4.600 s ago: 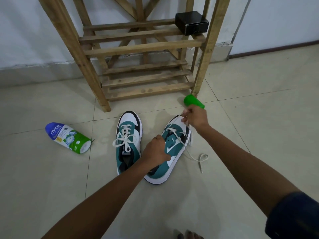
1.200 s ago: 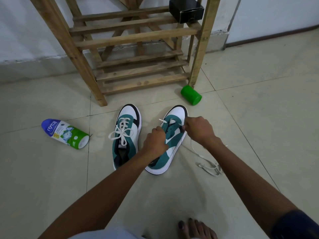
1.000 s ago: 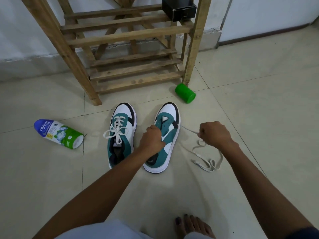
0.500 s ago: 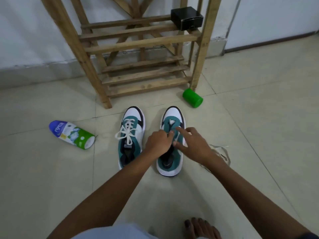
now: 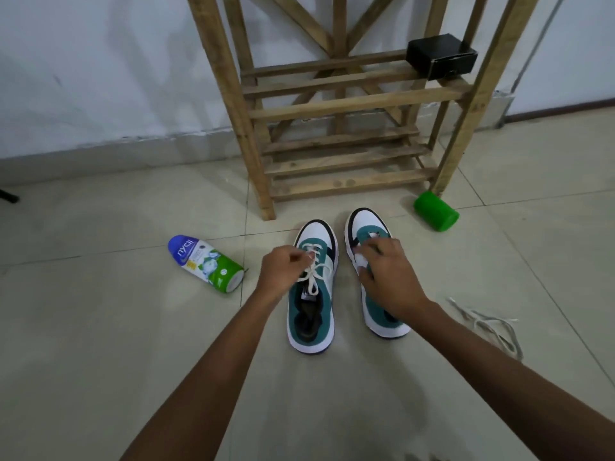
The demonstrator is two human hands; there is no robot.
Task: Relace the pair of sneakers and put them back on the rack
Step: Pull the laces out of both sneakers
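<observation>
Two teal, white and black sneakers stand side by side on the tiled floor in front of the wooden rack (image 5: 346, 158). The left sneaker (image 5: 311, 314) is laced with a white bow. My left hand (image 5: 281, 269) is over its front, fingers curled and pinching its lace near the top eyelets. The right sneaker (image 5: 369, 234) has no lace. My right hand (image 5: 387, 277) lies over its middle, thumb on the inner side and fingers bent across the tongue. A loose white lace (image 5: 489, 324) lies in a heap on the floor to the right.
A blue, white and green bottle (image 5: 206, 262) lies on its side left of the sneakers. A green cup (image 5: 436, 211) lies by the rack's right front leg. A black box (image 5: 441, 59) sits on the rack's upper shelf. The wall stands behind.
The lace has come out of the right sneaker and now lies on the floor. My left hand moved from the right sneaker to the left sneaker's lace; my right hand settled on the right sneaker.
</observation>
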